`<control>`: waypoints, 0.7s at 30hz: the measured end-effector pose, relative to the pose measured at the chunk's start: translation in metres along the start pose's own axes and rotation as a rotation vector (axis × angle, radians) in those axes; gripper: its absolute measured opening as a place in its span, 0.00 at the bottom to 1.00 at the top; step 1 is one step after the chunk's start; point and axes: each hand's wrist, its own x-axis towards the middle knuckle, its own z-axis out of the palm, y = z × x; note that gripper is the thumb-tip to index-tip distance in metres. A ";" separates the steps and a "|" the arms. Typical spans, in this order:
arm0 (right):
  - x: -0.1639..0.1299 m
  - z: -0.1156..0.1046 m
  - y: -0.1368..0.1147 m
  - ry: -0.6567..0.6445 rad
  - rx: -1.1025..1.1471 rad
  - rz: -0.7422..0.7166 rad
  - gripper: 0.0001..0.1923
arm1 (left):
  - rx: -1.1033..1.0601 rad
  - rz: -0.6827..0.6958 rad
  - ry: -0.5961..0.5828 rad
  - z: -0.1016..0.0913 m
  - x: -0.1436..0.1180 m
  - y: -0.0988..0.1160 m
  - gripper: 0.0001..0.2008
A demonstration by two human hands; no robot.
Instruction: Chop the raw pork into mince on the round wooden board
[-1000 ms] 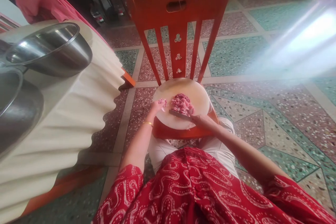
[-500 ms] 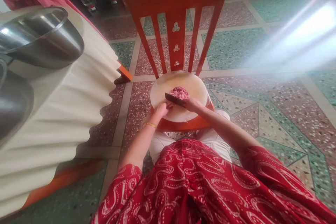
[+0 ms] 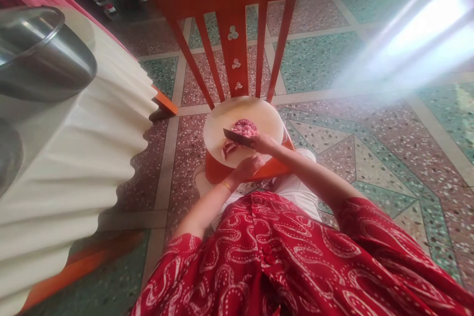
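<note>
A round, pale cutting board (image 3: 217, 121) lies on the seat of a reddish-brown wooden chair (image 3: 218, 174). My right hand (image 3: 264, 143) is wrapped round the handle of a cleaver (image 3: 237, 138), whose dark blade points left across the board. Just behind the blade sits a heap of chopped pink meat (image 3: 246, 126). A few larger meat pieces (image 3: 228, 148) rest in front of the blade, on the left. My left hand (image 3: 251, 167) is at the board's front edge, below my right hand, with its fingers drawn together. What they pinch, if anything, is too small to make out.
The slatted chair back (image 3: 233, 49) rises behind the board. To the left, a table with a cream pleated cloth (image 3: 99, 123) carries a large steel pot (image 3: 55, 69). Patterned terrazzo floor (image 3: 326, 158) spreads to the right, with bright glare farther back.
My left hand has moved right and toward me, from the meat pieces to the board's front edge, uncovering those pieces. The cleaver stays over the board in my right hand. The view has shifted slightly.
</note>
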 end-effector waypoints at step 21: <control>-0.031 -0.008 -0.003 0.199 0.109 0.152 0.20 | 0.272 -0.471 0.394 -0.096 0.022 -0.077 0.13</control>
